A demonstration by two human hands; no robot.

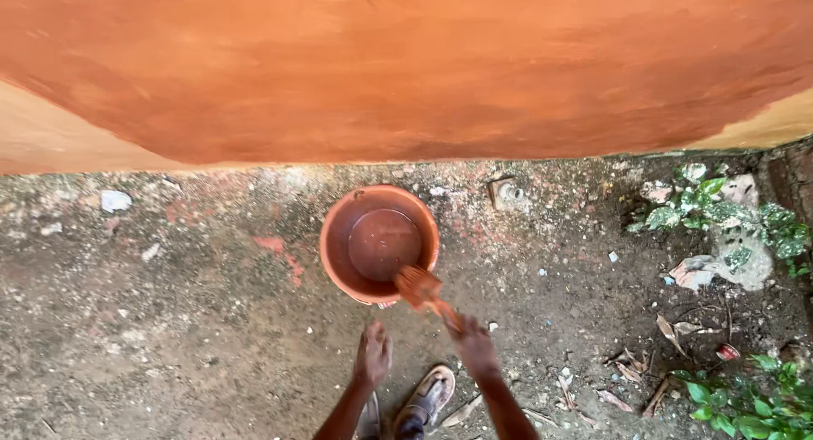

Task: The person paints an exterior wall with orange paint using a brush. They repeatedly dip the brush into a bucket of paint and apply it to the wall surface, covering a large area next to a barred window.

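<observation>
A round bucket smeared with orange-brown paint stands on the ground at the foot of the wall, with dark paint pooled inside. My right hand grips the handle of a paint-coated brush, whose head rests over the bucket's near right rim. My left hand hangs beside it, below the bucket, fingers apart and holding nothing. My sandalled foot shows between the two arms.
A wall freshly coated in orange-brown paint fills the top, with paler unpainted patches at both lower corners. The ground is rough concrete with paint splashes and small stones. Green plants, rubble and dry leaves lie to the right.
</observation>
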